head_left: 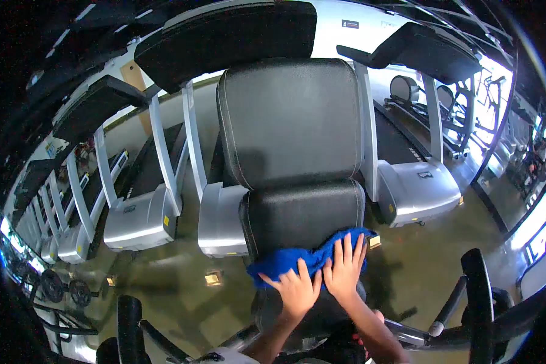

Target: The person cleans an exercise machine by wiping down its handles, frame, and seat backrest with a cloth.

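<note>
Across the black lower pad [303, 212], a crumpled blue cloth [315, 256] is spread near the pad's near end and is pressed from above by both hands. The left hand [298, 295] is laid palm down with fingers spread over the cloth's left part; the right hand [344, 270] is set beside it in the same way, with its fingers stretched up the right part. Both palms are hidden, so whether any fold is pinched beneath cannot be told. The pad's surface under the cloth is covered, and its near stretch is partly masked by the wrists. The forearms are cut off by the bottom edge, where a small red patch is left too dim to be named. Behind, the upper pad [291, 121] is seen whole, with a soft shadow cast on its lower left. Parts of the treadmills [418, 188] are blocked by it, and those at far left are squeezed and blurred by the lens. The left handle [129, 327] is cropped below; the outer corners are lost in black.
</note>
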`<state>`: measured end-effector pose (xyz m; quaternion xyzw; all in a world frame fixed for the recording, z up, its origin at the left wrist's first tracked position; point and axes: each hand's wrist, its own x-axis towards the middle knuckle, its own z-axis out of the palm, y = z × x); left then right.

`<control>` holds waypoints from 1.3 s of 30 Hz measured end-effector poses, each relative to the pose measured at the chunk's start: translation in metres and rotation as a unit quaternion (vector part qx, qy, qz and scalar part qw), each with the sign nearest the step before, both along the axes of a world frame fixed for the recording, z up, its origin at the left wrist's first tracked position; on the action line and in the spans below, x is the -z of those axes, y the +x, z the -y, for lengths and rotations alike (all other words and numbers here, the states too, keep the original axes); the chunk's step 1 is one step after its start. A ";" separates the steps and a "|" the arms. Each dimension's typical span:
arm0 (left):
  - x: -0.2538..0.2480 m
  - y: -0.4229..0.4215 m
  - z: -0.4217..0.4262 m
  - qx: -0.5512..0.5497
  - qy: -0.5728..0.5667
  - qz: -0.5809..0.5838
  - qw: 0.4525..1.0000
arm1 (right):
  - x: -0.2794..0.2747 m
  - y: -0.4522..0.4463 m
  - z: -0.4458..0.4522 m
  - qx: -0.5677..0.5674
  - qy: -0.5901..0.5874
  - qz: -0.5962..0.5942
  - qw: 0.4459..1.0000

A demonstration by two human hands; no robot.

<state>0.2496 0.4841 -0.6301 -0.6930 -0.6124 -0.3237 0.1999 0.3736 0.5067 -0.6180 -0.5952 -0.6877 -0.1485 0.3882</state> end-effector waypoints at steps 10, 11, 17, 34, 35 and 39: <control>-0.109 -0.020 -0.083 -0.098 0.076 0.100 0.987 | -0.107 -0.013 -0.053 -0.005 0.079 -0.037 0.996; -0.110 -0.021 -0.086 -0.100 0.076 0.102 0.987 | -0.111 -0.015 -0.058 -0.015 0.098 -0.063 0.993; -0.113 -0.035 -0.086 -0.082 0.082 0.091 0.989 | -0.112 -0.031 -0.072 0.037 0.169 -0.032 0.984; -0.105 -0.045 -0.072 -0.053 -0.009 0.091 0.994 | -0.089 -0.049 -0.057 -0.035 0.120 0.069 0.990; -0.104 -0.046 -0.071 -0.058 -0.018 0.079 0.995 | -0.085 -0.047 -0.056 -0.035 0.119 0.068 0.990; -0.083 -0.045 -0.062 -0.065 -0.009 0.075 0.995 | -0.063 -0.033 -0.048 0.007 0.102 0.024 0.994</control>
